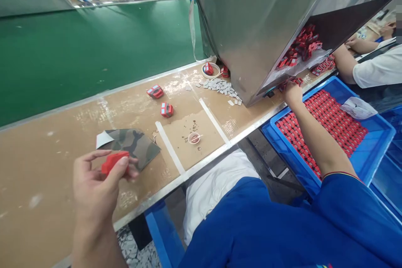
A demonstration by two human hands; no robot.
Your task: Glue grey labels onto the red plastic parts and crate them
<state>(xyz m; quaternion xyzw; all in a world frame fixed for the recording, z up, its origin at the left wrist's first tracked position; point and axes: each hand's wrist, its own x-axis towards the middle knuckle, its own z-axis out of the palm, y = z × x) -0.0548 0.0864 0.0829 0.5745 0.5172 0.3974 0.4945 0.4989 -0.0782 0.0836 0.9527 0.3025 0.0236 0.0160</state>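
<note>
My left hand (102, 180) pinches a red plastic part (114, 162) above the table at the left, beside a camouflage-patterned sheet (138, 146). At the right, my right hand (292, 93) reaches to the lower edge of a metal chute, where red parts (297, 81) lie; its fingertips are hidden among them. Two red parts with grey and white faces (155, 91) (166, 109) rest on the table between the hands. A small round cup (194, 138) stands between two white tape strips, with dark crumbs around it.
The metal chute (257, 21) holds a heap of red parts (303, 46). A blue crate (370, 157) with rows of red parts is under my right arm. Small grey tiles (221, 87) lie near the chute. Another person's arm (345, 65) is at the far right, beyond a green belt (94, 50) opposite.
</note>
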